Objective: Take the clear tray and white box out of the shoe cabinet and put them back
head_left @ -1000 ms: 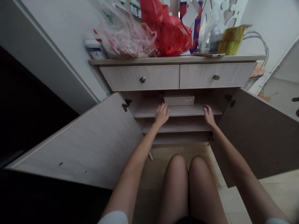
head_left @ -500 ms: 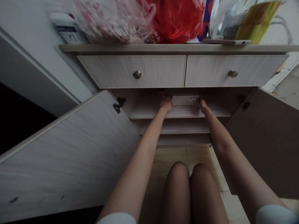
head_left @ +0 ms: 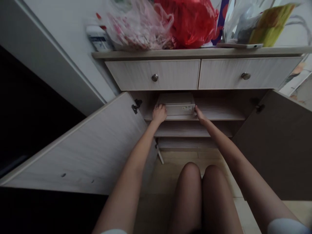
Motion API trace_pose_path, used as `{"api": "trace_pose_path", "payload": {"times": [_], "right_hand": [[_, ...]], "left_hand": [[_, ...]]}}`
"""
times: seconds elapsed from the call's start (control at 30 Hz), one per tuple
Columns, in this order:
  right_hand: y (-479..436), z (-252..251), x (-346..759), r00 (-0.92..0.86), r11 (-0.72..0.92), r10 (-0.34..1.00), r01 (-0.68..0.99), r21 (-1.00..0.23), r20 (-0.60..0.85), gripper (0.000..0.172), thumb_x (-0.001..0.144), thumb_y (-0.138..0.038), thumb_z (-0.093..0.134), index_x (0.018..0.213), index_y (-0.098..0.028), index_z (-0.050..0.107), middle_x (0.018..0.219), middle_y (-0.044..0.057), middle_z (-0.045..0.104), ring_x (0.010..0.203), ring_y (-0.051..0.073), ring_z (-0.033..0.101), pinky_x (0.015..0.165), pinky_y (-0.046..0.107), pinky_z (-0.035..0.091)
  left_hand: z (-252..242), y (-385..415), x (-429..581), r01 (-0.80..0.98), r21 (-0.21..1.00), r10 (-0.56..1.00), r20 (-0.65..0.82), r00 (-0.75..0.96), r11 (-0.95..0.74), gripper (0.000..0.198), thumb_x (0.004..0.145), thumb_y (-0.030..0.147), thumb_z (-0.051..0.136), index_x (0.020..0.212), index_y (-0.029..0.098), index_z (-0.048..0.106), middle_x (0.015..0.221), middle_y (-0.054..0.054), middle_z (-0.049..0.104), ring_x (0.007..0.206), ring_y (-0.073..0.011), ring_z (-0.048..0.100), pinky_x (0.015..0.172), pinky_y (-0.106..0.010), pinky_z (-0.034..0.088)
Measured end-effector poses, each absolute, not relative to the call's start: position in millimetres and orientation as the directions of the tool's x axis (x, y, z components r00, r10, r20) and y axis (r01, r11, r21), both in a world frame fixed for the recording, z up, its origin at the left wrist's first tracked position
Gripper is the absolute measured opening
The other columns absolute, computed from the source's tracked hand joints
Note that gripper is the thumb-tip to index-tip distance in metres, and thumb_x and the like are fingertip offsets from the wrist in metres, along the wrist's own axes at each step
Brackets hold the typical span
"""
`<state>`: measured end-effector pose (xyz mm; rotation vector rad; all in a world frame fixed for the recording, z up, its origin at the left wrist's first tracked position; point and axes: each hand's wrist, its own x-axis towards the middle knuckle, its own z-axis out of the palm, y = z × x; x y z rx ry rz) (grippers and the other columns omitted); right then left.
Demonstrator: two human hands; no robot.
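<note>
Pale box (head_left: pixel 177 104) sits on the cabinet's top shelf (head_left: pixel 219 116) and looks wide enough to need both: left hand (head_left: pixel 159 113) grip curls round one end, right hand (head_left: pixel 199 114) presses fingers against the other.

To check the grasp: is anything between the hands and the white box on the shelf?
Nothing visible. The left hand touches the white box at its left end, the right hand at its right end.

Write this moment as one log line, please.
left hand: grips left end of pale flat rectangular box | right hand: grips its right end | box: on top shelf of open wooden cabinet
</note>
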<state>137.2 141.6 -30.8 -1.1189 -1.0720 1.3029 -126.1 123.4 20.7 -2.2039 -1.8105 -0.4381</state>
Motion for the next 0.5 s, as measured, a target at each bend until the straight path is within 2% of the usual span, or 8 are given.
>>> {"api": "trace_pose_path", "payload": {"times": [0.07,0.17,0.3,0.37,0.5], "right_hand": [[134.7,-29.1,117.3,-0.012,-0.033,0.999,-0.138,-0.990,-0.032,0.047,0.099,-0.046,0.034,0.135,-0.024,0.054,0.149,0.003,0.047,0.140,0.019,0.038,0.119,0.046,0.024],[128.2,-27.8,93.7,-0.040,-0.049,0.998,-0.164,-0.985,-0.043,0.044,0.097,-0.050,0.039,0.127,-0.026,0.060,0.141,0.005,0.056,0.138,0.023,0.041,0.117,0.049,0.027],[127.5,-28.4,80.2,-0.128,-0.113,0.988,-0.239,-0.964,-0.084,0.044,0.097,-0.053,0.038,0.114,-0.023,0.065,0.128,0.009,0.064,0.131,0.026,0.049,0.114,0.050,0.031],[131.5,-28.8,77.9,-0.119,-0.161,0.984,-0.258,-0.953,-0.134,0.047,0.099,-0.051,0.031,0.113,-0.021,0.065,0.124,0.010,0.065,0.124,0.024,0.054,0.112,0.046,0.034],[148.6,-29.1,68.7,-0.050,-0.239,0.971,-0.275,-0.931,-0.234,0.048,0.100,-0.049,0.027,0.123,-0.020,0.058,0.118,0.011,0.066,0.114,0.022,0.060,0.107,0.043,0.041]], "left_hand": [[23.7,113.0,-144.5,0.986,-0.024,0.911,0.381,0.160,-0.163,0.047,0.095,0.025,0.032,0.133,0.006,0.052,0.135,-0.020,0.056,0.125,-0.0296,0.054,0.117,-0.043,0.028],[28.7,102.2,-168.4,0.993,-0.033,0.924,0.365,0.116,-0.112,0.047,0.096,0.026,0.030,0.130,0.005,0.054,0.132,-0.021,0.058,0.123,-0.0294,0.056,0.116,-0.044,0.029],[34.5,101.7,-180.9,0.999,0.042,0.920,0.389,-0.044,0.030,0.050,0.097,0.033,0.026,0.124,0.006,0.059,0.125,-0.023,0.062,0.124,-0.0333,0.055,0.114,-0.051,0.031],[34.4,107.0,-175.5,0.994,0.094,0.901,0.423,-0.093,0.059,0.054,0.098,0.038,0.025,0.127,0.007,0.058,0.132,-0.024,0.058,0.131,-0.0351,0.050,0.114,-0.054,0.030],[23.4,117.8,-152.4,0.991,0.129,0.932,0.363,-0.006,-0.044,0.055,0.098,0.040,0.026,0.141,0.015,0.049,0.153,-0.018,0.041,0.145,-0.0334,0.031,0.118,-0.055,0.023]]}}
